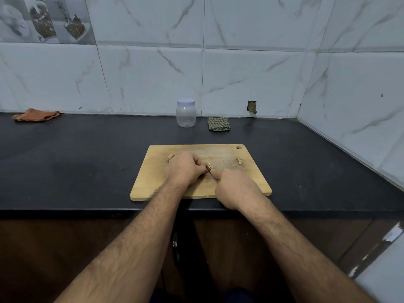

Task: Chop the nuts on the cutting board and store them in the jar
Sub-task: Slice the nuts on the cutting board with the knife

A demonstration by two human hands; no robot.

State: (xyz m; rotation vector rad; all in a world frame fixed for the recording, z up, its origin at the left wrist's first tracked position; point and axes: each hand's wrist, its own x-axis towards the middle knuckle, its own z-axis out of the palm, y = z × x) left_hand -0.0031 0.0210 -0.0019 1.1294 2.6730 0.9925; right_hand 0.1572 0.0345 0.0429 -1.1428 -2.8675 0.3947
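Observation:
A wooden cutting board (pixel 153 180) lies on the black counter. My left hand (pixel 183 169) rests on the board with its fingers curled, pinching a nut (pixel 209 164) near the board's middle. My right hand (pixel 236 189) grips a knife (pixel 208 168); only a short dark part shows between the two hands, at the nut. Whole nuts (pixel 171 157) lie behind my left hand, and a few pieces (pixel 239 160) sit at the board's right side. A clear plastic jar (pixel 186 114) with a pale lid stands shut by the wall.
A folded green checked cloth (pixel 218 124) lies right of the jar. An orange cloth (pixel 36 115) lies at the far left by the wall. Tiled walls close the back and right side. The counter's front edge (pixel 87 209) runs just below the board.

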